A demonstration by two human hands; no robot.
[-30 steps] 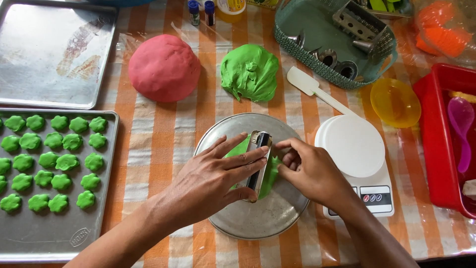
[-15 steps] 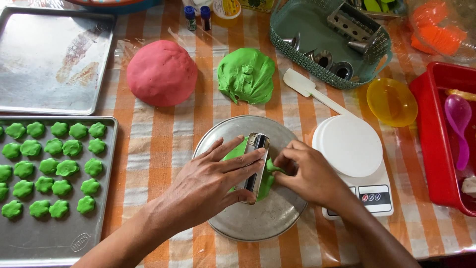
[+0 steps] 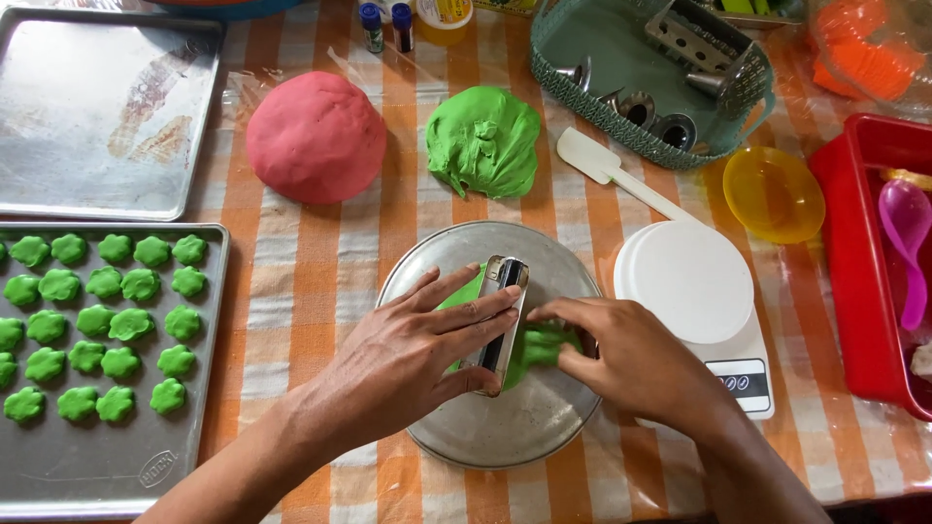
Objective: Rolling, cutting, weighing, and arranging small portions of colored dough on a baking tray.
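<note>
Not much has changed since the earlier frames, honestly. Both hands sit on the same round metal plate (image 3: 505,427), and the whole table has just slid a touch lower in the view, so the head probably tipped a little. The right fingers look curled in a bit tighter over the dough than a second ago, and that's about it.

The left hand (image 3: 413,364) comes in from the bottom left, palm down, fingers stretched out flat and laid across a long metal press (image 3: 500,325) that rests lengthwise on the plate. Fingers and thumb are closed around it, holding it steady. The right hand (image 3: 631,364) reaches in from the bottom right, its fingertips pinched together on a small lump of green dough (image 3: 539,344) just beside the right edge of the press, touching it.

Around them: a big green dough ball (image 3: 483,141) and a red dough ball (image 3: 316,136) sit further up on the orange checked cloth (image 3: 291,291). To the left, a baking tray (image 3: 165,466) carries rows of little green flower-shaped cookies (image 3: 97,325). Just right of the plate there's a white kitchen scale (image 3: 694,286), with a white spatula (image 3: 607,170) lying above it
</note>
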